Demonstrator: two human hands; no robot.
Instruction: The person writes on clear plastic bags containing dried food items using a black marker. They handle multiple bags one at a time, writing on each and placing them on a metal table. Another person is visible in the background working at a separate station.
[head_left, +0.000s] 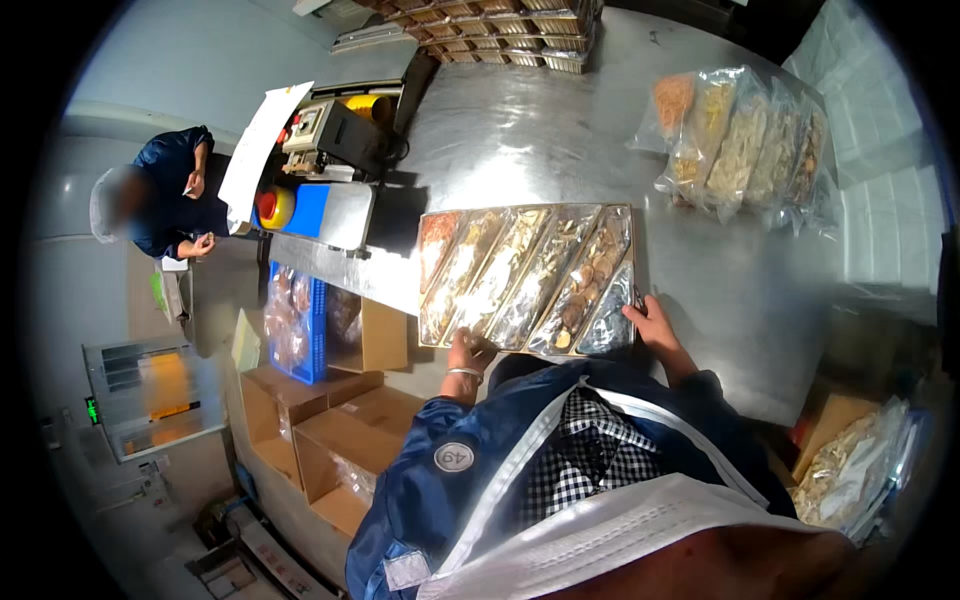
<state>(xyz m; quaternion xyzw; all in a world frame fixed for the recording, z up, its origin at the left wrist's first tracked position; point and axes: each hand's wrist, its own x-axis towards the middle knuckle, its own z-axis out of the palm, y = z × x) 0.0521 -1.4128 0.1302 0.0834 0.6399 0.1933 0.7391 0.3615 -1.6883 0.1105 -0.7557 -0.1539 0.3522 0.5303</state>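
Before me is a shallow partitioned tray (631, 232) with slanted compartments, its glossy clear covering throwing back glare. Orange-red dried strands (437, 234) fill the far left corner. Pale dried slices (499, 262) lie in the middle, brown dried mushroom caps (589, 281) to their right, and dark dried pieces (611, 315) in the near right corner. My left hand (468, 360), with a bangle at the wrist, grips the near edge. At the right edge, my right hand (651, 322) holds the rim. Whether the tray rests fully on the steel table (697, 300) I cannot tell.
Clear bags of dried food (742, 142) lie at the far right. Stacked packed trays (510, 34) stand at the back. Left are a sealing machine (330, 135), a blue crate (319, 330) and cardboard boxes (360, 427). A co-worker (161, 187) stands beyond the machine.
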